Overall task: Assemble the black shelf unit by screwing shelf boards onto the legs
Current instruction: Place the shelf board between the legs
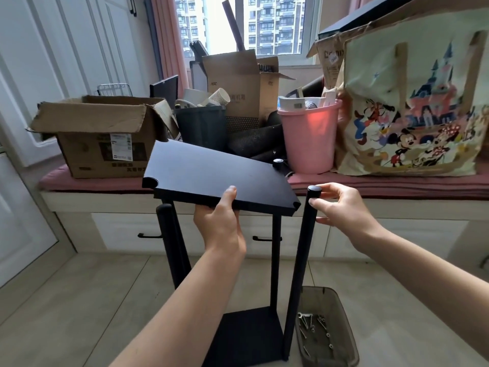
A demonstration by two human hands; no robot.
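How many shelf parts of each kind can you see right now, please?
Shelf boards: 2, the top board and the bottom board
Legs: 4, front-right leg, front-left leg, back-right leg, back-left leg
Total: 6

A room in a home, likely a high-rise flat: a cushioned window seat (397, 185) with drawers (148, 229) beneath runs under a window (275, 25) framed by pink curtains (172, 35), apartment towers showing outside. White panelled wardrobe doors (66, 49) line the left. Household clutter crowds the seat (cardboard boxes (100, 144), a pink bucket (308, 139), a cartoon tote bag (412, 107)).
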